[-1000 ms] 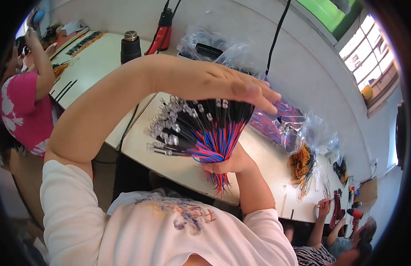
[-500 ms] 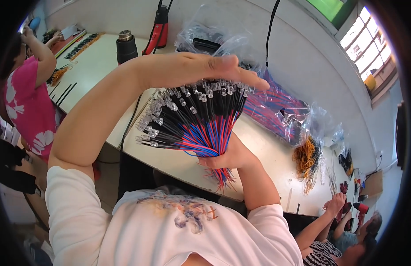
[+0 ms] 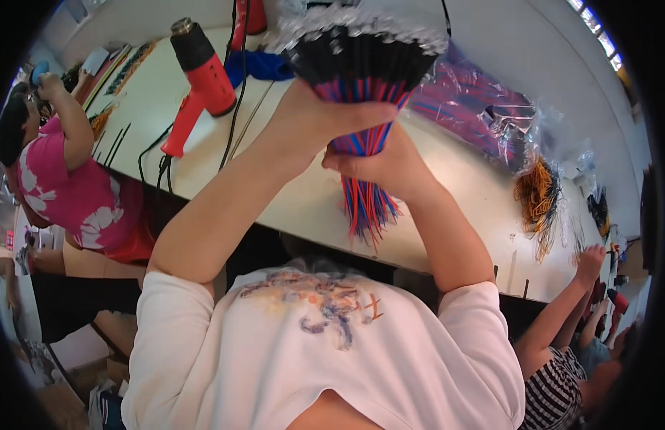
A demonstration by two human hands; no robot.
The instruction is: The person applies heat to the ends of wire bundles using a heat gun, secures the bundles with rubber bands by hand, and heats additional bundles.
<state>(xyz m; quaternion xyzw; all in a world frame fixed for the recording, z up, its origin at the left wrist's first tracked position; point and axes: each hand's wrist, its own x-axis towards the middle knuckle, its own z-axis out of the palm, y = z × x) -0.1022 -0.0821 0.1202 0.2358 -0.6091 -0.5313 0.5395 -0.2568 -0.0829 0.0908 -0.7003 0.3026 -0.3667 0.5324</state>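
Red and blue wires, a fat wire bundle (image 3: 361,93), fan out above my two hands, black sleeved ends up top and loose tails hanging below my grip over the table edge. My right hand (image 3: 386,161) is clamped around the narrow waist of the bundle from the right, fingers wrapped tight. My left hand (image 3: 314,118) presses in from the left, thumb laid across the front of the wires, closed on the same waist, so both hands touch each other there. Under it all runs the pale worktable (image 3: 289,201). Left of my forearm lies a red heat gun (image 3: 203,79), its black cord trailing toward me. To the right sit clear bags of wires (image 3: 483,118), then an orange wire bunch (image 3: 537,193). A person in a pink top (image 3: 67,193) works far left; another person's hand (image 3: 590,258) reaches in at right.
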